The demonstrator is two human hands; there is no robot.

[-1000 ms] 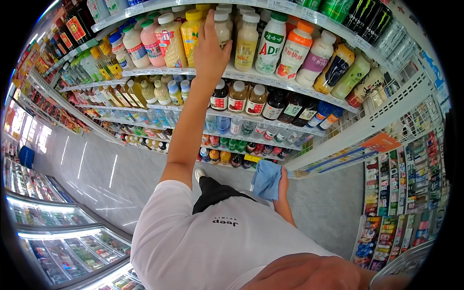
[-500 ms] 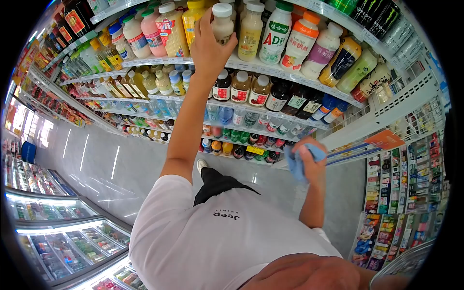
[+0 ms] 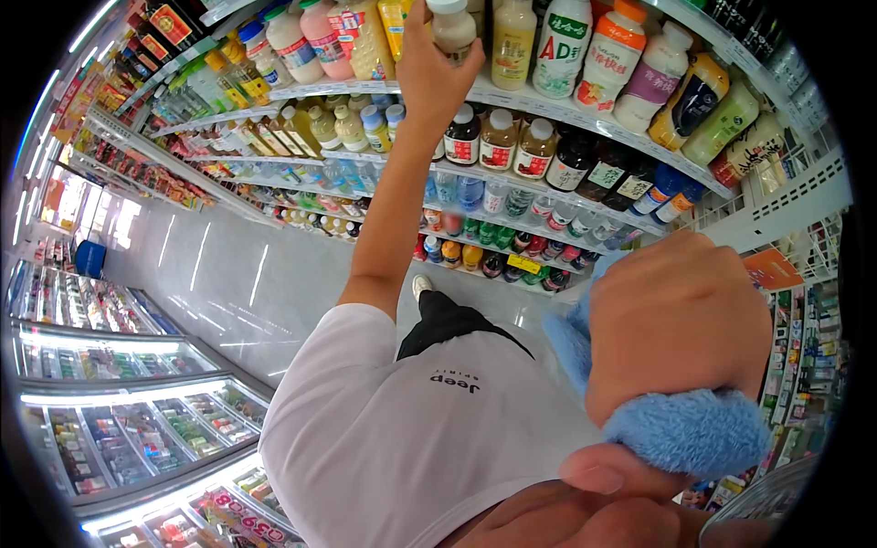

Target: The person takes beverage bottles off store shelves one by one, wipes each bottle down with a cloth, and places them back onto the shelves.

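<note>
My left hand [image 3: 433, 80] reaches up to the shelf, its fingers wrapped round a small white-capped bottle [image 3: 454, 33] of pale drink. The bottle stands upright at the shelf's front, between a yellow bottle [image 3: 395, 23] and a pale yellow bottle [image 3: 513, 46]. My right hand [image 3: 676, 320] is raised close to the camera, large in the view. It is closed on a fluffy blue cloth [image 3: 690, 431], which shows on both sides of the hand. Part of the cloth is hidden behind the hand, along with most of the fingers.
More drink bottles stand along the shelf, including a white AD bottle [image 3: 561, 50] and an orange-capped bottle [image 3: 610, 57]. Dark-capped bottles [image 3: 461, 137] fill the tier below. Lit freezers [image 3: 137, 388] line the lower left, beside a grey floor [image 3: 215, 265]. A white perforated rack [image 3: 795, 196] borders the right.
My right hand has come up and back towards the camera with the blue cloth. My left hand stays on the white-capped bottle while the whole view has shifted slightly.
</note>
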